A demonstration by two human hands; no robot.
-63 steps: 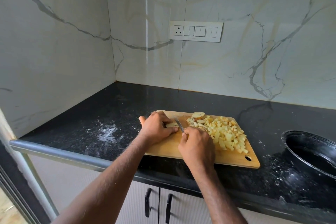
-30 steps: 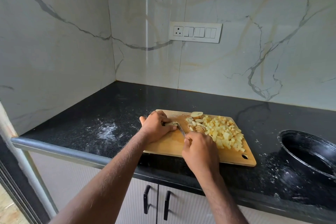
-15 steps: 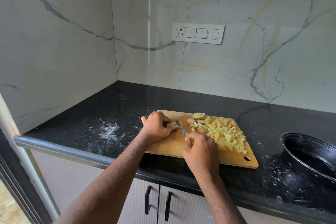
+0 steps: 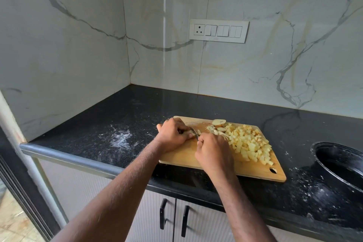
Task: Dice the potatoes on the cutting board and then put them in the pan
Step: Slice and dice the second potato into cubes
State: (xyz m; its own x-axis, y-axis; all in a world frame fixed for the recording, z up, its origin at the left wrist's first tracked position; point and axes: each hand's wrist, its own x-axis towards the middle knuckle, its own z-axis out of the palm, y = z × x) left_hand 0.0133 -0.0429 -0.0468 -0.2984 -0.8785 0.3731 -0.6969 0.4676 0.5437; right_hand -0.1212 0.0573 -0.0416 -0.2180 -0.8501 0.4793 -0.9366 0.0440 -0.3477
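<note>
A wooden cutting board lies on the black countertop. A heap of pale yellow diced potato covers its right half, with a few uncut slices at the back. My left hand holds down a small potato piece near the board's back left. My right hand grips a knife, whose blade is against that piece; most of the blade is hidden between my hands. A black pan stands at the right edge of the view.
The black granite countertop carries white dusty smears left of the board and near the pan. Marble walls meet in a corner at the back left, with a switch plate on the rear wall. Cabinet doors with black handles sit below.
My right hand has worked the knife down and up on the piece under my left fingers; now both hands are closer together with the blade mostly covered. The potato heap has not moved.
</note>
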